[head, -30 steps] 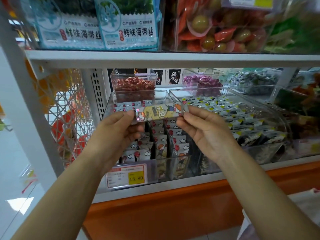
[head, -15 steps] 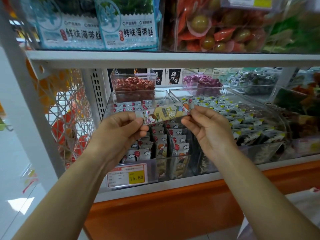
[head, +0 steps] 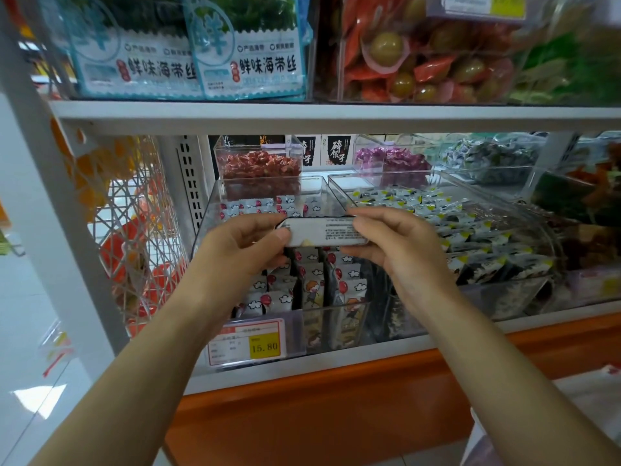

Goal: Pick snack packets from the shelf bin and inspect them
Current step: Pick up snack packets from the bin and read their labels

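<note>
Small flat white snack packet [head: 322, 232], fine-print side facing up, held between both hands for reading

Left hand [head: 242, 245] pinches the packet's 9 o'clock end, thumb on the face, fingers behind; right hand [head: 400, 245] pinches the 3 o'clock end likewise. The packet hangs just above the clear plastic shelf bin [head: 205, 223], with rows of cartoon-printed packets standing at its 6 o'clock and a yellow-and-white price tag [head: 248, 343] at 7 o'clock. Judgement: grip only the end seams so the thumbs clear the text, hold it taut and level against shelf-light glare, check print and seals, then flip; a light pinch seems best, as the wrapper looks easy to crease
</note>
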